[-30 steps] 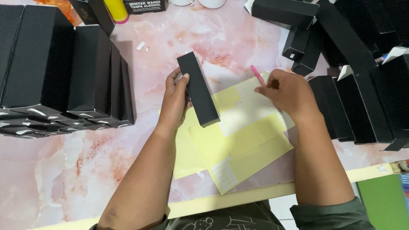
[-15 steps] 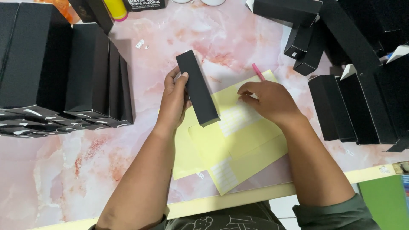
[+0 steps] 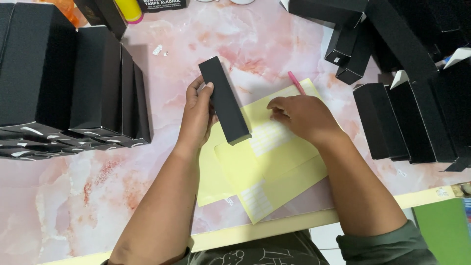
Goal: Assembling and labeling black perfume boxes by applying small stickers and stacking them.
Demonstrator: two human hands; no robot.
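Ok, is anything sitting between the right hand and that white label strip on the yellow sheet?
Nothing visible. The right hand already rests on the yellow sheet, fingertips at the white label strip. The slim black box, held in the left hand, lies just beside it, not across it.

Packing workplace: stacked black boxes (image 3: 73,83), label sheets (image 3: 274,162).

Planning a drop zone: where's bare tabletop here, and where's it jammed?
Free: pink marble tabletop between the left box rows, left hand and front edge; also the strip above the held black box. Crowded: right-side boxes; yellow sheets under the right hand.
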